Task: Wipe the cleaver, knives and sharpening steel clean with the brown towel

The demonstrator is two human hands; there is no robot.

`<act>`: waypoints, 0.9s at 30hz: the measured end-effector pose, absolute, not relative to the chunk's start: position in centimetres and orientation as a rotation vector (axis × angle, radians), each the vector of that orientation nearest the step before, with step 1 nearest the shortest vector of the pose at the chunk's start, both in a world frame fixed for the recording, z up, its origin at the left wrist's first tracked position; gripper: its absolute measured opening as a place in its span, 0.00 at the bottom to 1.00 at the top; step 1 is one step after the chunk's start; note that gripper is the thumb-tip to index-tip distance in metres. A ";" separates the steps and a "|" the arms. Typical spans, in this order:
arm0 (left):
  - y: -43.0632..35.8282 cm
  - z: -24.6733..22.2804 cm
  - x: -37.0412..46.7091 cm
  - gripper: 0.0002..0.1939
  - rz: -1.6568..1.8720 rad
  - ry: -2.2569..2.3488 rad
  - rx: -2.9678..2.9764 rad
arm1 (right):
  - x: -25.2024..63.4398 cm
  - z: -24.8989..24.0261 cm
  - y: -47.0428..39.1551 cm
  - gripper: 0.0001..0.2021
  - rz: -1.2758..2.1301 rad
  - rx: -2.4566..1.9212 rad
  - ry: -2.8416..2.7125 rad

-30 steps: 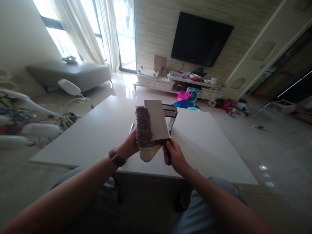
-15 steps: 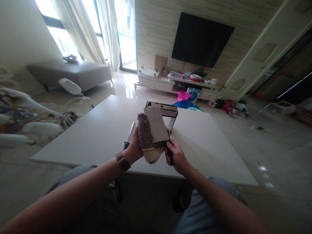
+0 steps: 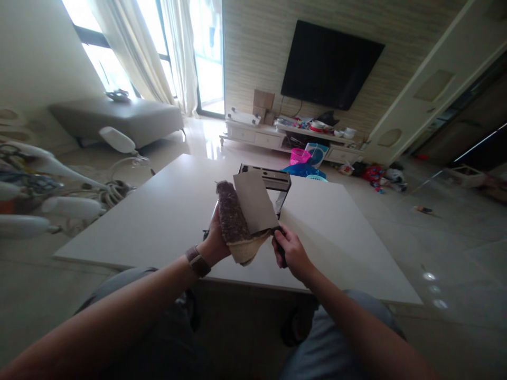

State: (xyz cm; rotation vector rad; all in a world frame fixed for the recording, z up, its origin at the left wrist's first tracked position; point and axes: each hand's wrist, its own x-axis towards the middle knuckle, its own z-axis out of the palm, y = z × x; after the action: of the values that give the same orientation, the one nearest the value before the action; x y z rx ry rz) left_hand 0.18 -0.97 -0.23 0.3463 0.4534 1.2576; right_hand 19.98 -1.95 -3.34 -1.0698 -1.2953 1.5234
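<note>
In my right hand [image 3: 291, 249] is a cleaver [image 3: 256, 203], gripped by its black handle, its broad grey blade pointing up and away from me. A folded brown-and-cream cloth [image 3: 233, 216] lies in my left hand [image 3: 216, 237], whose fingers go behind it. The blade rests against or just over the cloth's right side; the exact contact is hidden. Behind the blade a knife block [image 3: 273, 179] with a dark frame and slots stands on the white table [image 3: 328, 232]. A thin rod-like tool with a dark handle [image 3: 205, 234] is mostly covered by my left hand and the cloth.
White lamp-like parts and coiled cables [image 3: 113, 195] crowd the left side beyond the table edge. Past the far edge are a pink basket [image 3: 300, 156] and a blue plastic item [image 3: 303, 170]. A low white cabinet [image 3: 249, 135] stands below the television [image 3: 332, 64].
My left hand and the cloth have shifted slightly left, now covering most of the rod-like tool. The cleaver has moved slightly right and tilted a little. Both hands keep their hold.
</note>
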 end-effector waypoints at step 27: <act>3.1 1.8 -3.7 0.15 1.566 0.713 0.366 | 20.2 -2.7 -2.3 0.15 1.349 -1.122 -1.664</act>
State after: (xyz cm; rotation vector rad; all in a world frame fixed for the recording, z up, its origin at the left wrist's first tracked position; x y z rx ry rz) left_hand -3.74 3.07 1.82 0.3655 0.7128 1.5663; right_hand 20.21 -2.34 -2.69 -1.1218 -1.6640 1.3493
